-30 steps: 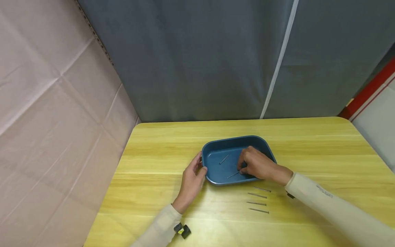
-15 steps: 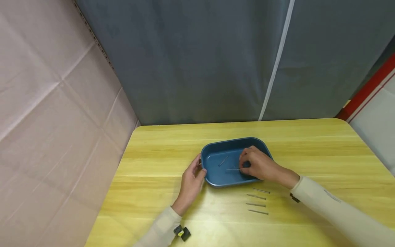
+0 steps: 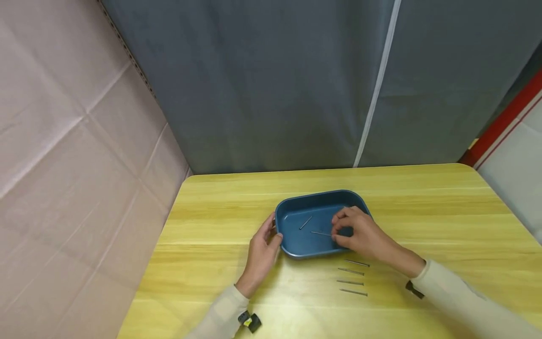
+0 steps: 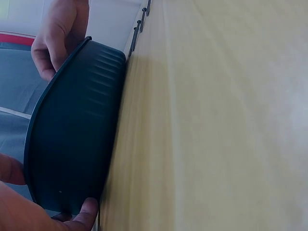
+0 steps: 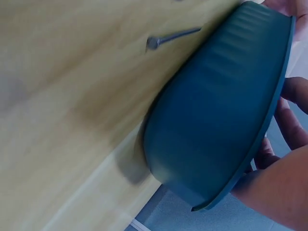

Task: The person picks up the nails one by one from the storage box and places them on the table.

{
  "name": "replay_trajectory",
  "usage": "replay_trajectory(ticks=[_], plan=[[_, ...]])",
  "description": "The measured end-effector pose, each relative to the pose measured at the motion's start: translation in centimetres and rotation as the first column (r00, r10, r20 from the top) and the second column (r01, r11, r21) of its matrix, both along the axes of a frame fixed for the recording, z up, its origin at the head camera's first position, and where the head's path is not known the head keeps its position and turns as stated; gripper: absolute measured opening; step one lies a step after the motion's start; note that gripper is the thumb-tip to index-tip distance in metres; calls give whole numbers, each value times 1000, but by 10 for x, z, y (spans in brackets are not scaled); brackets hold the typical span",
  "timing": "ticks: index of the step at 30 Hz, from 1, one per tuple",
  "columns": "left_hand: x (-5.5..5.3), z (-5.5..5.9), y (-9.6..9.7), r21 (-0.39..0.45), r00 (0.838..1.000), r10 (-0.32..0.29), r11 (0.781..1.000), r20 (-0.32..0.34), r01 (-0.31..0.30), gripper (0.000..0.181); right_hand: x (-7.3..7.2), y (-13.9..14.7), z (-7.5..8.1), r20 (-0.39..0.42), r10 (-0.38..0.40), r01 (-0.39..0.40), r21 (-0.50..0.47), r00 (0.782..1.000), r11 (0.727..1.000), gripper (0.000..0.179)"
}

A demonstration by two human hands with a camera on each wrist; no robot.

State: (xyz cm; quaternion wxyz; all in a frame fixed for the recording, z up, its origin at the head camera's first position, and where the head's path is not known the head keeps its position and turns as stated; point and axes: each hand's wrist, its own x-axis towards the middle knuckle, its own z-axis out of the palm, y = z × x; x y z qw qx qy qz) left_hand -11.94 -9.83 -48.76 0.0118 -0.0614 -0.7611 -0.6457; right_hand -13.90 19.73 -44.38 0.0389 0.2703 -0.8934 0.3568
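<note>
A blue rectangular tray [image 3: 296, 241] stands on the wooden table. My left hand [image 3: 260, 254] grips its left end, thumb at the near corner and fingers around the outside; in the left wrist view the fingertips [image 4: 87, 211] press low against the tray wall [image 4: 72, 134]. Over the tray's right part, my right hand [image 3: 360, 233] pinches one end of a thin nail [image 3: 320, 233] between thumb and forefinger, its other end pointing left. Another nail [image 3: 306, 222] lies slanted on the tray floor. In the right wrist view the tray wall [image 5: 211, 106] hides the pinched nail.
Several nails [image 3: 350, 283] lie in a spaced column on the table [image 3: 203, 263] just in front of the tray, heads to the right. A grey curtain [image 3: 254, 94] hangs behind the table, and a pale cloth wall [image 3: 76, 165] borders it on the left.
The pinched nail has swung from slanting to nearly level. My right hand has drawn slightly right, its fingers opening out above the pinch. My left hand keeps its grip on the tray.
</note>
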Motion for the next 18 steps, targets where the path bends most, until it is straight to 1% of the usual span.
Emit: replay_trajectory(ticks=[7, 14, 18], plan=[[0, -1, 0, 0, 1000, 3, 1000, -3, -3, 62, 15, 5, 2, -9, -43, 42, -105, 999, 994, 23], [0, -1, 0, -5, 1000, 2, 1000, -2, -2, 62, 26, 14, -1, -77, -75, 63, -155, 994, 986, 26], [-1, -1, 0, -6, 1000, 4, 1000, 2, -4, 62, 33, 21, -3, -69, -88, 73, -198, 994, 978, 26]])
